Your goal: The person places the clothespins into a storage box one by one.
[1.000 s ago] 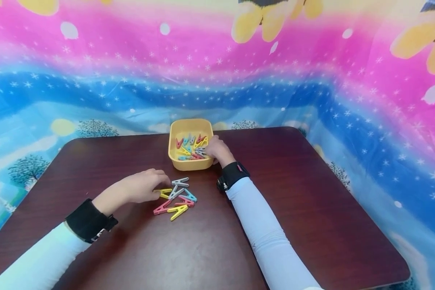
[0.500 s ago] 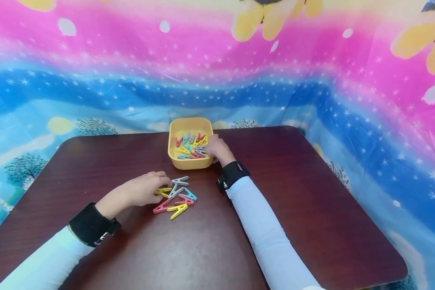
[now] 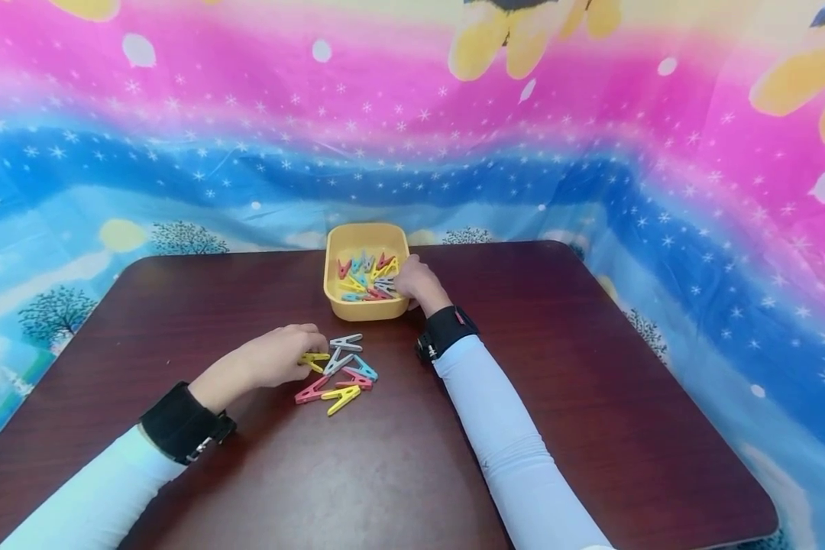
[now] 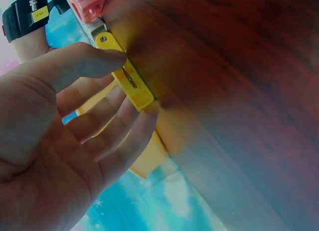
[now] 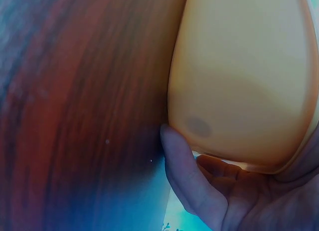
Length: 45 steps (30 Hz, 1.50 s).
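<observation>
My left hand point(image 3: 275, 355) pinches a yellow clothespin point(image 4: 137, 86) at the left side of a small pile on the table. In the left wrist view the thumb lies on its near face, with the fingertips behind and along it. Beside it lie grey clothespins point(image 3: 346, 341), a blue one point(image 3: 364, 368), red ones point(image 3: 312, 390) and another yellow one point(image 3: 344, 398). My right hand point(image 3: 419, 283) grips the right side of a yellow plastic bin point(image 3: 367, 311), its fingers over the rim and partly hidden. Inside the bin are several mixed-colour clothespins point(image 3: 354, 283).
The dark wood table point(image 3: 577, 428) has rounded corners. A colourful printed cloth point(image 3: 385, 137) hangs behind it and along the right side. The bin stands near the table's far edge, beyond the loose pile.
My left forearm has shifted slightly to the right, the hand staying at the yellow clothespin. The head view has moved a little; my right hand stays on the bin.
</observation>
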Available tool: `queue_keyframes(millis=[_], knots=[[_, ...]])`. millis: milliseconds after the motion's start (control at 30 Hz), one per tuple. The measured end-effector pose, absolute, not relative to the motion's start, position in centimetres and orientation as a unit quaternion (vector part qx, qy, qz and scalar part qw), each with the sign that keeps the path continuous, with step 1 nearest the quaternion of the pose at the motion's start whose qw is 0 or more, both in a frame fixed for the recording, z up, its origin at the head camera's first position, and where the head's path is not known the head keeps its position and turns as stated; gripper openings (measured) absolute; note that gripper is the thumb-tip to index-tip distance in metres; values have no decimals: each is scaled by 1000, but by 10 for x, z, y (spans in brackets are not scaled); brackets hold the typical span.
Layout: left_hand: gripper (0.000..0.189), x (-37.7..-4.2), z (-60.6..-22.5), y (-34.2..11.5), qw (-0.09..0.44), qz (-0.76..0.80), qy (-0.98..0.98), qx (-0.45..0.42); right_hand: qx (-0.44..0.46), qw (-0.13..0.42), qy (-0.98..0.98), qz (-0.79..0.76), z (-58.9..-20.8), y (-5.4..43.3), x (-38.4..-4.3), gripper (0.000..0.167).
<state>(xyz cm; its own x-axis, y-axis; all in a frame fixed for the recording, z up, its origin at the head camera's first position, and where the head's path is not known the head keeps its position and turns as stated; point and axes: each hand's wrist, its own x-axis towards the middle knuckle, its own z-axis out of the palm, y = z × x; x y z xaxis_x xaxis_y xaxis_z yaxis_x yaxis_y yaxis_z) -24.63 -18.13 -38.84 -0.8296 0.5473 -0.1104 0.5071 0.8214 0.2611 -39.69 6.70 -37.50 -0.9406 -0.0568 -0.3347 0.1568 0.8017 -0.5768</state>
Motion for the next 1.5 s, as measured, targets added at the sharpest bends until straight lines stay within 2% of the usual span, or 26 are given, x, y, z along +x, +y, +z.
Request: queue_keyframes(millis=[500, 767, 900, 1233, 1500], knots=[[31, -251, -390, -184, 91, 127, 953, 258, 27, 170, 932, -320, -372, 68, -394, 68], [30, -256, -378, -188, 79, 142, 955, 250, 34, 177, 931, -319, -370, 66, -393, 70], [32, -261, -367, -187, 44, 160, 953, 252, 36, 179, 930, -319, -368, 66, -393, 70], [40, -291, -342, -170, -94, 226, 943, 224, 35, 190, 929, -314, -367, 67, -395, 72], [42, -326, -334, -155, -128, 214, 946, 207, 28, 189, 927, -323, -368, 67, -395, 65]])
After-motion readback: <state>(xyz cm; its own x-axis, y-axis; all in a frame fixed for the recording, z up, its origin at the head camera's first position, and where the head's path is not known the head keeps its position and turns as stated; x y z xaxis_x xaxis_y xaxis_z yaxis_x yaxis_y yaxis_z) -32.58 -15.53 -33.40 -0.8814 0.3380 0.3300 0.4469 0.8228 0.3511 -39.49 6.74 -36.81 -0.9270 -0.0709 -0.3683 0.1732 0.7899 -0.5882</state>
